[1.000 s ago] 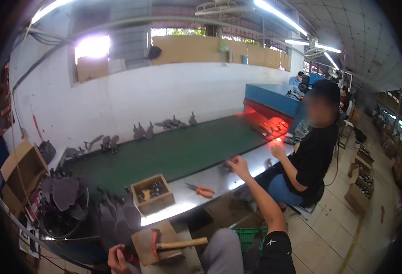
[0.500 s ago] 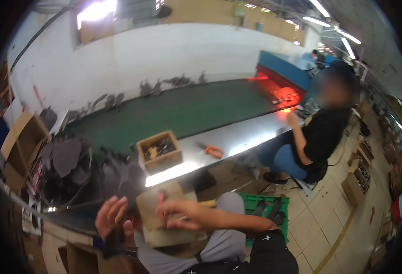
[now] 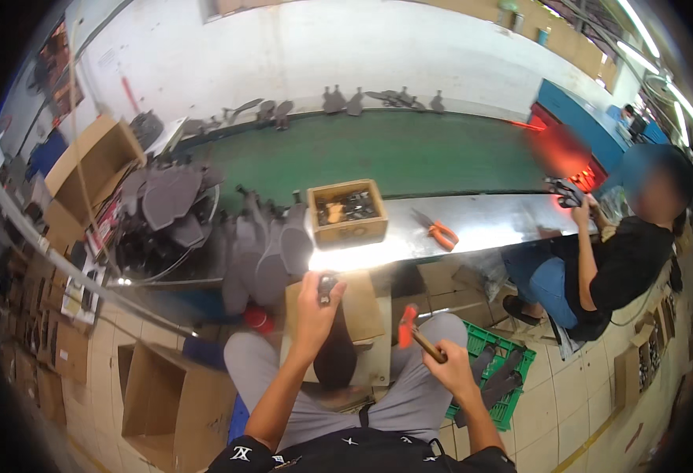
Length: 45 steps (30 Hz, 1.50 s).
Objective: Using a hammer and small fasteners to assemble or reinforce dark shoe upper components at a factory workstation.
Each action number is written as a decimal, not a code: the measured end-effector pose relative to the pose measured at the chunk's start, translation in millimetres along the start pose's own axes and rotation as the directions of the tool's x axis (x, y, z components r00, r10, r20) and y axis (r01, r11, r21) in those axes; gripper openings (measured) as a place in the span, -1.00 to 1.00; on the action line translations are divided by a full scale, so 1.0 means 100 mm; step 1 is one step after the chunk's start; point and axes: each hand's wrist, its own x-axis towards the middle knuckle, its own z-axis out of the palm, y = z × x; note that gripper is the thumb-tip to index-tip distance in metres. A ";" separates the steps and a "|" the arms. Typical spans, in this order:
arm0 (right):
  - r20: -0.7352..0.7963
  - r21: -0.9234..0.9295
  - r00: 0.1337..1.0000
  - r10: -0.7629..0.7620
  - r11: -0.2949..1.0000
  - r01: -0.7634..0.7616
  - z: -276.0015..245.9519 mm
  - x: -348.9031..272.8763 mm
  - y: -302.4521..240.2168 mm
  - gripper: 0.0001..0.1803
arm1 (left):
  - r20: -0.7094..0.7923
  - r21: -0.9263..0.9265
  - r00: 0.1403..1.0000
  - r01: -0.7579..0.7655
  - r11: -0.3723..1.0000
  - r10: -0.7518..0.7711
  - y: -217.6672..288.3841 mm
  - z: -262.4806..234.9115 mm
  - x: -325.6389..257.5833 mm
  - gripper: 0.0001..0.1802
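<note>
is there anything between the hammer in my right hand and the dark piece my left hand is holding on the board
Nothing visible. The right hand holds the hammer raised beside the dark piece, which the left hand grips at its top on the wooden board. Only open air lies between them.

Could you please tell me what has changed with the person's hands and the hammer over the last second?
The right hand came back from the metal shelf and took up the hammer, which had lain on the wooden block. The left hand moved up onto the block and now pinches a small dark piece. The wooden box and orange pliers stayed put.
</note>
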 end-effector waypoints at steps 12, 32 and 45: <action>0.059 0.418 0.754 0.654 0.670 -0.614 0.39 -1.12 0.10 -0.64 | 0.524 0.266 0.850 -0.107 0.958 -0.050 -0.22 0.34 1.15 -0.68; 0.419 0.655 0.576 0.702 0.206 -0.727 0.47 -1.08 0.31 -0.67 | 0.592 0.475 0.803 -0.281 0.834 -0.066 -0.79 1.00 2.37 -0.72; 0.480 0.654 0.570 0.667 0.161 -0.739 0.43 -1.04 0.33 -0.66 | 0.404 0.292 0.908 -0.239 0.926 0.107 -0.78 0.58 2.21 -0.83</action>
